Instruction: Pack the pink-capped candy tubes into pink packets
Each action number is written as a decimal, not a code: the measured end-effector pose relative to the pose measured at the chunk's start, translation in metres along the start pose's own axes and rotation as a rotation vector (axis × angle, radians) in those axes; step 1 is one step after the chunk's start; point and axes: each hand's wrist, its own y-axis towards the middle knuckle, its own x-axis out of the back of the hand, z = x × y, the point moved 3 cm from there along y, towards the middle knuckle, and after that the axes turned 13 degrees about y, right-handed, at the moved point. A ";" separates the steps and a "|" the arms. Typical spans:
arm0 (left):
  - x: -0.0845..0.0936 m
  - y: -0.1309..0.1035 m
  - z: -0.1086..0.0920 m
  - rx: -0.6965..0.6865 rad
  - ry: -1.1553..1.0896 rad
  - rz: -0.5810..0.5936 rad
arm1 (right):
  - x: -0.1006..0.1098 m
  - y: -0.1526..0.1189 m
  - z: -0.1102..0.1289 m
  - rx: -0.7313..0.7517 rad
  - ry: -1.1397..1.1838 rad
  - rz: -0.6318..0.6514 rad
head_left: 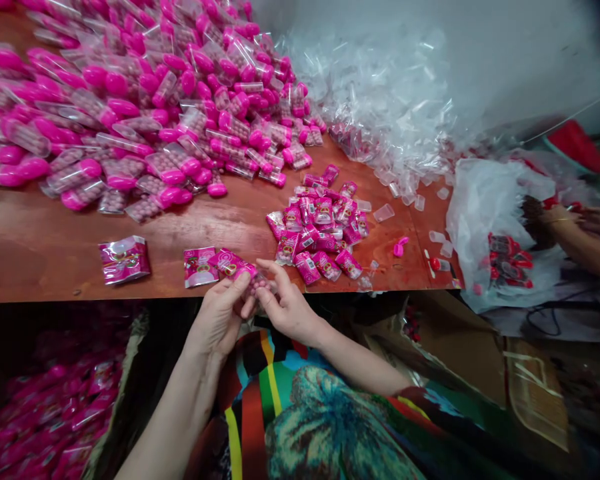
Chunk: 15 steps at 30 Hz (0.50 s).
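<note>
At the table's front edge, my left hand (219,312) and my right hand (293,308) are closed together on a small clear candy container (258,283) with pink balls inside. A pink printed sleeve (233,264) lies at its upper left, by my left thumb. My fingers partly hide where sleeve and container meet. Just left of my hands lie flat pink sleeves (199,268), and farther left a stack of sleeves (125,260). To the right of my fingers is a heap of sleeved candy containers (323,223).
Pink-capped candy containers (155,127) cover the back left; clear empty tubes (390,100) pile behind. A loose pink cap (401,247) lies at right. Another person's arm (583,237) works beside a white plastic bag (473,213). Below left, a box holds pink packs (55,413).
</note>
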 end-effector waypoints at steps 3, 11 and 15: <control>0.000 0.002 0.004 0.013 -0.022 -0.045 | 0.001 -0.002 0.002 0.123 -0.275 -0.077; -0.003 0.004 0.012 0.053 -0.104 0.005 | 0.001 -0.003 -0.005 0.058 -0.101 -0.075; -0.001 0.003 0.016 0.037 -0.079 0.067 | -0.002 0.002 -0.010 -0.060 0.363 -0.075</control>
